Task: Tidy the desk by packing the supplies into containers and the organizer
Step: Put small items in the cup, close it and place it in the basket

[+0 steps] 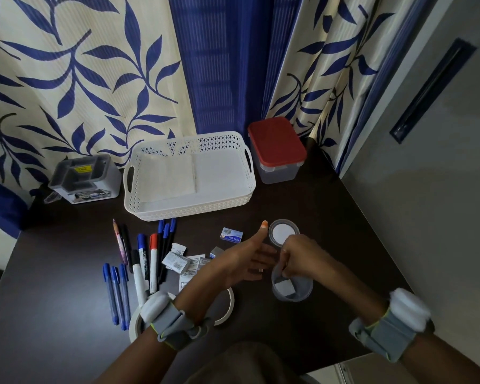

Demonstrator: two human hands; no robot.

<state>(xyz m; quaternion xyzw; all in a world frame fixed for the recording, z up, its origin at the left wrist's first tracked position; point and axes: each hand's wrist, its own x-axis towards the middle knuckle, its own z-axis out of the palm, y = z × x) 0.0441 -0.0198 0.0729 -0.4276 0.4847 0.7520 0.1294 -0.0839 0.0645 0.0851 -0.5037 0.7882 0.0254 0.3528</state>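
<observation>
Right hand (297, 253) fingers bunched over clear cup (292, 286), pinch unclear, left hand (247, 259) spread beside it; risks tipping cup.

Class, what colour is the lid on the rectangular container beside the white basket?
Red. The lid shows best in the head view, the only one given.

Surface (302, 203): dark brown. Basket (189, 209): white, lattice-perforated. Container lid (276, 141): red. Organizer (86, 176): grey. Curtain (67, 79): cream, blue leaf print. Pens (117, 295): blue. Marker caps: blue (141, 241), red (153, 241). Wrist straps (172, 322): grey.
</observation>
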